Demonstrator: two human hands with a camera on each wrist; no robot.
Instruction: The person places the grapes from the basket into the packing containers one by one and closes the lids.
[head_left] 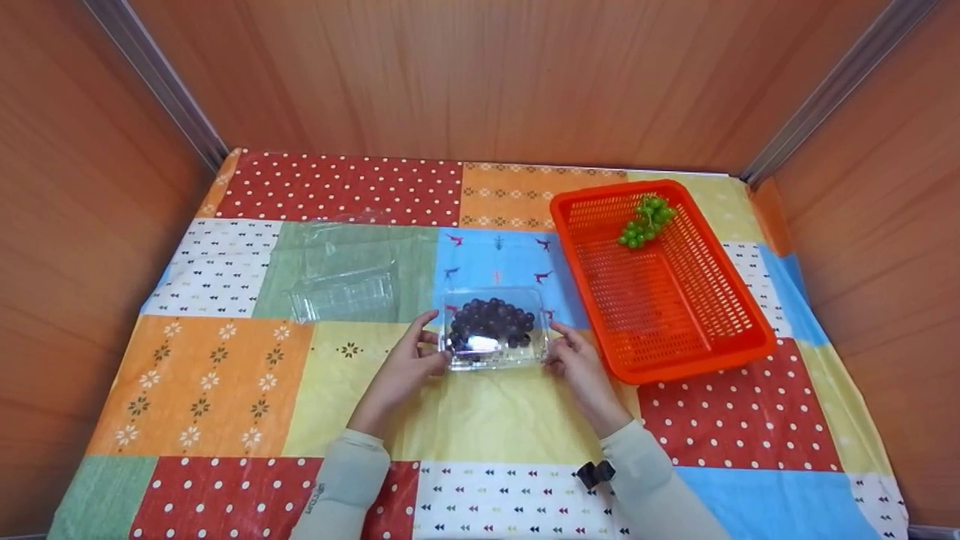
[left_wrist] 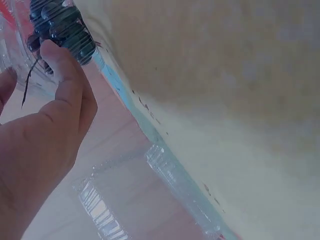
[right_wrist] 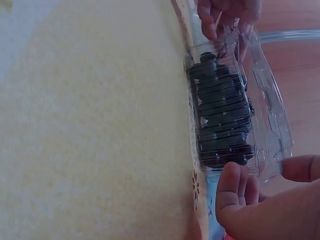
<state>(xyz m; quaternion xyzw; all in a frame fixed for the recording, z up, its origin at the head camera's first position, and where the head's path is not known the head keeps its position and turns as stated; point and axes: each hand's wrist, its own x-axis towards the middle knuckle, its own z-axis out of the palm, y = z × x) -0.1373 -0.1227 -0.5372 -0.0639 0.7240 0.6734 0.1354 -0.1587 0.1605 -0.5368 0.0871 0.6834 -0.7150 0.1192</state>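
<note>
A clear plastic clamshell box (head_left: 487,346) with a bunch of dark grapes (head_left: 491,315) inside sits in front of me. My left hand (head_left: 405,371) holds its left side, thumb at the near corner. On the opposite side my right hand (head_left: 581,371) grips the box by its near corner. In the right wrist view, the lid (right_wrist: 267,100) stands slightly raised over the dark grapes (right_wrist: 222,110), with the right thumb at the lid's edge and the other fingers by the base. A dark stem (left_wrist: 27,82) sticks out near the left fingers.
To the right stands an orange-red plastic basket (head_left: 757,345), with a bunch of green grapes (head_left: 646,222) in its far end. Another clear plastic clamshell (head_left: 345,296) lies opened at the left on the patchwork tablecloth (head_left: 202,375). Wood-grain panels (head_left: 480,82) enclose the table.
</note>
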